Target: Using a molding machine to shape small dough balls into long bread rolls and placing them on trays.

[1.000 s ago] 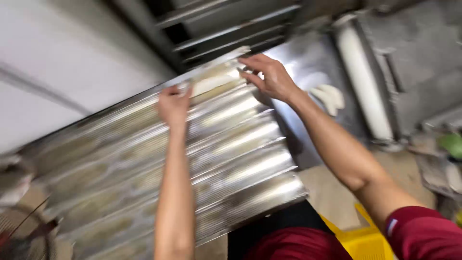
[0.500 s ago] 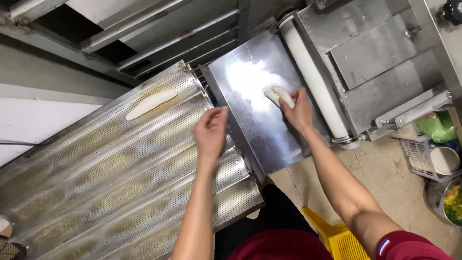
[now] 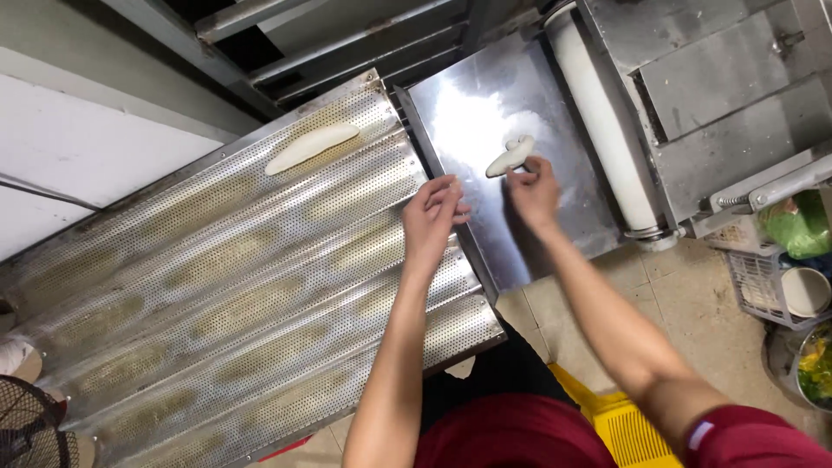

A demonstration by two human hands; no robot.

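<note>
The left hand (image 3: pixel 433 217) is held loosely curled and empty over the edge of the perforated baking tray (image 3: pixel 217 295). Just beyond, a small dough piece (image 3: pixel 510 156) on the steel chute (image 3: pixel 485 95) is pinched at its near end by the right hand (image 3: pixel 533 192). Farther off, a shaped dough strip (image 3: pixel 310 146) lies in the tray's far groove.

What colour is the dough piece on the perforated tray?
Pale cream-white, seen in the head view: the dough lies in the tray's top groove.

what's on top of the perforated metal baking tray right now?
One pale oblong dough piece lies in the far channel of the perforated corrugated metal tray. The other channels show only yellowish residue marks. The left hand hovers at its right edge, covering a small patch.
</note>
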